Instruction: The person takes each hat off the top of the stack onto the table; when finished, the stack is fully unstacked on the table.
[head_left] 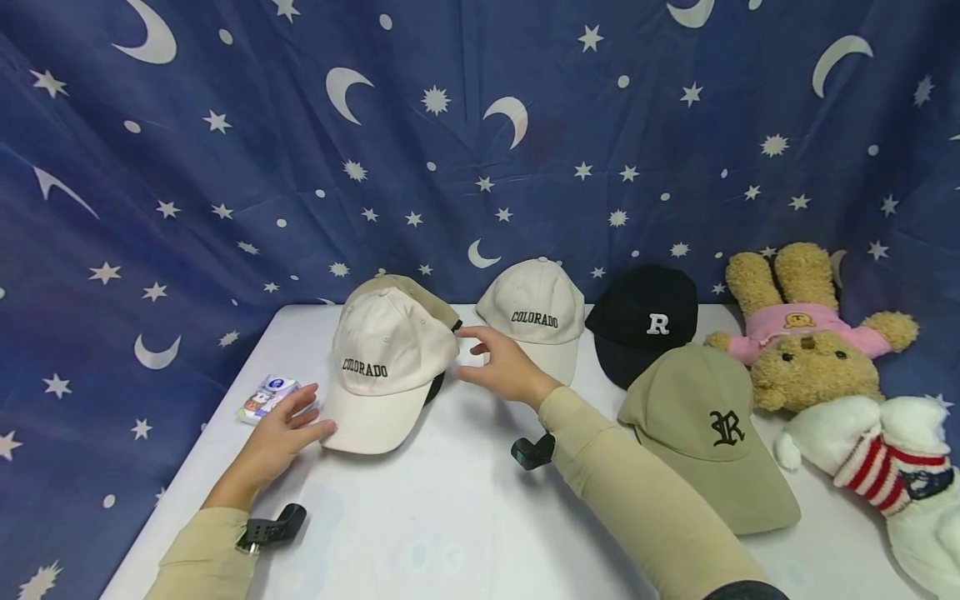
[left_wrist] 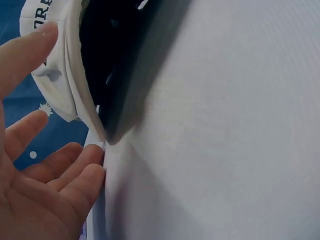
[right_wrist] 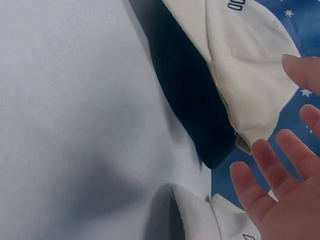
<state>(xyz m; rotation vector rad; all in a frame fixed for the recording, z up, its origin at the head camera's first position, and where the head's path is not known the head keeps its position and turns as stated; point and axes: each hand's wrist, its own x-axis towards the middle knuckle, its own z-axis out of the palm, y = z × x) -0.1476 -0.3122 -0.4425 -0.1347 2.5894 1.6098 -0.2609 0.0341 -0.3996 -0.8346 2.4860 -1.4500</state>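
Observation:
A cream cap (head_left: 382, 358) lettered COLORADO sits at the left of the table, over a khaki cap (head_left: 420, 296) whose crown shows behind it. Something dark (right_wrist: 190, 95) shows beneath the cream cap; its kind is hard to tell. My left hand (head_left: 281, 437) is beside the brim's left edge, fingers spread and holding nothing. In the left wrist view its thumb (left_wrist: 30, 52) overlaps the crown. On the other side my right hand (head_left: 502, 362) has fingers and thumb apart near the crown, with nothing gripped. Whether either hand touches the cap cannot be told.
A second cream COLORADO cap (head_left: 532, 304), a black cap (head_left: 637, 317) and an olive cap (head_left: 693, 425) stand to the right. A teddy bear (head_left: 813, 367) and a white plush toy (head_left: 900, 467) lie at far right. A small packet (head_left: 266, 396) lies by my left hand.

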